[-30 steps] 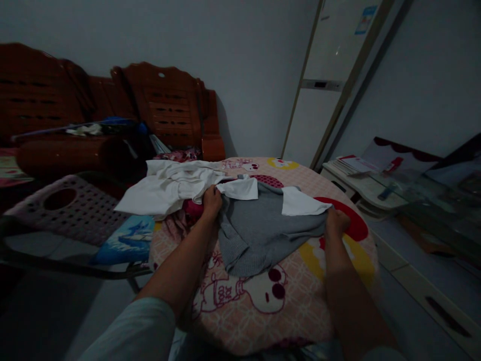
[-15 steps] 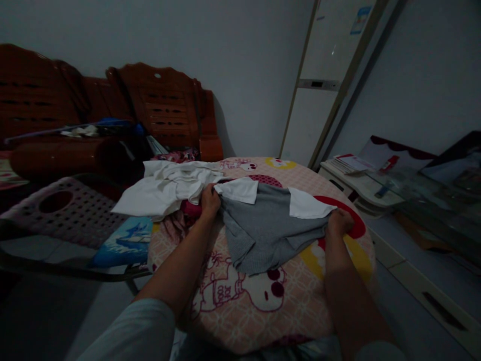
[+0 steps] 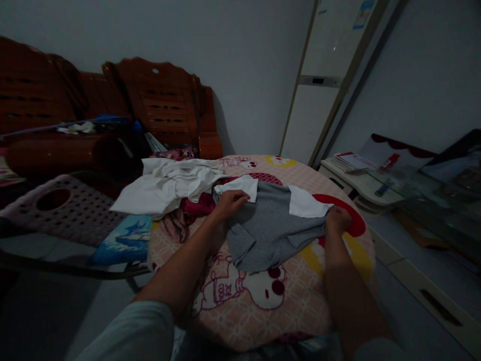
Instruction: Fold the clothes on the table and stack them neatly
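Observation:
A grey knit top point(image 3: 270, 215) with two white sleeve-like parts lies spread on the round table. Its ribbed hem faces me, and one grey corner at the left is folded over. My left hand point(image 3: 232, 203) rests over the top's left side, thumb and fingers together at the lower edge of the left white part point(image 3: 246, 184). At the far right, my right hand point(image 3: 338, 219) pinches the outer end of the other white part point(image 3: 306, 203).
A patterned pink tablecloth point(image 3: 300, 301) covers the table. White clothes point(image 3: 165, 183) and dark red cloth point(image 3: 201, 204) are heaped at its left. A woven chair point(image 3: 82, 210) stands left, a wooden sofa point(image 3: 158, 100) behind, and a glass-topped cabinet point(image 3: 406, 188) right.
My left hand has let go of the left white part's outer corner and moved right and slightly down over the top. My right hand keeps its hold, almost unmoved.

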Action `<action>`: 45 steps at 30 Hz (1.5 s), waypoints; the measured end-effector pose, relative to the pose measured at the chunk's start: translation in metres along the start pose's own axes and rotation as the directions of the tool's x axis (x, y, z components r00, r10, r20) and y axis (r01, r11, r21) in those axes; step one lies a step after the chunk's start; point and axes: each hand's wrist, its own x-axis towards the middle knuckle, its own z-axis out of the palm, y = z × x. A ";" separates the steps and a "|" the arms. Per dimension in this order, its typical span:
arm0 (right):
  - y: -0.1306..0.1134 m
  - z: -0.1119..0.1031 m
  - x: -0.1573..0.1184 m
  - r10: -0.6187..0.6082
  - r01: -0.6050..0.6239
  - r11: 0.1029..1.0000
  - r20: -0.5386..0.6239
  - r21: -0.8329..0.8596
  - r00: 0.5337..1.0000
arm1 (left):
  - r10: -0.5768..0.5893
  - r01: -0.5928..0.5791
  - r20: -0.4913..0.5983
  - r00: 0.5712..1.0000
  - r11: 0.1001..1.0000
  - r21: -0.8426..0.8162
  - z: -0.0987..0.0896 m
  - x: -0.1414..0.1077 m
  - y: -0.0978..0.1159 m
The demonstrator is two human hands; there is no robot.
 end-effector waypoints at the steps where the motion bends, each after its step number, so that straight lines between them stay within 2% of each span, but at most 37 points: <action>1: 0.000 0.000 0.000 0.017 -0.017 1.000 -0.019 -0.012 1.000 | -0.013 0.029 0.191 0.981 0.996 -0.079 0.003 -0.002 0.002; 2: -0.001 0.000 0.000 0.038 -0.040 0.999 -0.047 -0.026 0.998 | -0.018 0.074 0.367 0.930 0.988 -0.139 0.005 -0.004 0.004; 3: -0.001 0.000 0.000 0.056 -0.059 0.998 -0.073 -0.038 0.996 | -0.022 0.126 0.509 0.860 0.977 -0.171 0.006 -0.006 0.006; 4: -0.002 0.000 0.000 0.061 -0.065 0.997 -0.082 -0.044 0.995 | -0.033 0.178 0.615 0.788 0.968 -0.177 0.005 -0.008 0.007; 6: -0.002 0.001 0.000 0.066 -0.070 0.996 -0.090 -0.048 0.994 | -0.077 0.275 0.748 0.659 0.950 -0.144 -0.002 -0.012 0.010; 7: -0.002 0.001 0.000 0.068 -0.072 0.996 -0.093 -0.048 0.993 | -0.097 0.315 0.785 0.612 0.940 -0.129 -0.008 -0.013 0.012; 8: -0.002 0.001 0.000 0.068 -0.073 0.996 -0.095 -0.049 0.993 | -0.106 0.346 0.797 0.595 0.928 -0.135 -0.014 -0.014 0.014; 9: -0.002 0.002 0.000 0.068 -0.073 0.996 -0.096 -0.050 0.993 | -0.103 0.368 0.783 0.613 0.915 -0.168 -0.021 -0.014 0.016; 10: -0.001 0.002 0.000 0.066 -0.071 0.996 -0.095 -0.051 0.993 | -0.091 0.374 0.742 0.664 0.900 -0.224 -0.026 -0.014 0.018; 11: -0.001 0.002 0.000 0.063 -0.068 0.996 -0.093 -0.052 0.994 | -0.085 0.363 0.664 0.743 0.885 -0.293 -0.030 -0.012 0.018; 13: 0.000 0.003 0.000 0.059 -0.064 0.997 -0.087 -0.054 0.994 | -0.113 0.303 0.427 0.897 0.860 -0.410 -0.032 -0.008 0.013; 14: 0.000 0.003 0.000 0.058 -0.063 0.996 -0.084 -0.055 0.995 | -0.143 0.273 0.306 0.941 0.857 -0.437 -0.029 -0.005 0.009; 15: 0.000 0.003 -0.001 0.058 -0.063 0.996 -0.081 -0.058 0.995 | -0.172 0.251 0.211 0.962 0.862 -0.441 -0.024 -0.002 0.003; 16: 0.000 0.003 -0.001 0.058 -0.062 0.996 -0.077 -0.061 0.995 | -0.189 0.234 0.146 0.971 0.874 -0.426 -0.019 0.000 -0.003; 18: -0.001 0.003 -0.001 0.058 -0.063 0.996 -0.069 -0.068 0.996 | -0.181 0.204 0.098 0.979 0.917 -0.342 -0.007 0.003 -0.015; 21: -0.003 0.001 -0.002 0.066 -0.070 0.994 -0.051 -0.086 0.997 | -0.083 0.094 0.106 0.991 0.990 -0.103 0.007 0.004 -0.023; 24: -0.008 -0.002 -0.007 0.060 -0.064 0.991 -0.037 -0.114 0.998 | 0.046 -0.064 0.138 0.989 0.990 0.122 0.016 0.001 -0.022; 26: -0.014 -0.003 -0.011 -0.034 0.027 0.989 -0.043 -0.145 0.999 | 0.103 -0.138 0.174 0.979 0.968 0.209 0.020 0.000 -0.022; 28: -0.020 -0.001 -0.016 -0.199 0.189 0.967 -0.041 -0.173 0.979 | 0.118 -0.172 0.204 0.972 0.948 0.269 0.024 0.000 -0.025; 30: -0.025 0.003 -0.021 -0.357 0.347 0.919 -0.022 -0.188 0.934 | 0.111 -0.177 0.219 0.969 0.935 0.308 0.027 -0.001 -0.029; 32: -0.026 0.008 -0.027 -0.451 0.445 0.872 0.018 -0.204 0.892 | 0.109 -0.181 0.230 0.967 0.930 0.321 0.028 -0.001 -0.033; 35: -0.024 0.015 -0.035 -0.512 0.523 0.824 0.110 -0.219 0.852 | 0.099 -0.169 0.223 0.970 0.932 0.320 0.028 -0.001 -0.034; 38: -0.025 0.023 -0.038 -0.571 0.595 0.781 0.169 -0.190 0.803 | 0.079 -0.127 0.162 0.984 0.940 0.316 0.025 -0.001 -0.029; 41: -0.035 0.035 -0.036 -0.622 0.653 0.745 0.213 -0.138 0.754 | 0.062 -0.090 0.099 0.993 0.947 0.310 0.022 -0.001 -0.025; 43: -0.047 0.046 -0.031 -0.604 0.651 0.747 0.269 -0.134 0.750 | 0.047 -0.073 0.092 0.995 0.950 0.303 0.021 -0.001 -0.023; 45: -0.059 0.057 -0.023 -0.508 0.588 0.788 0.348 -0.181 0.788 | 0.034 -0.062 0.098 0.995 0.954 0.294 0.021 -0.001 -0.023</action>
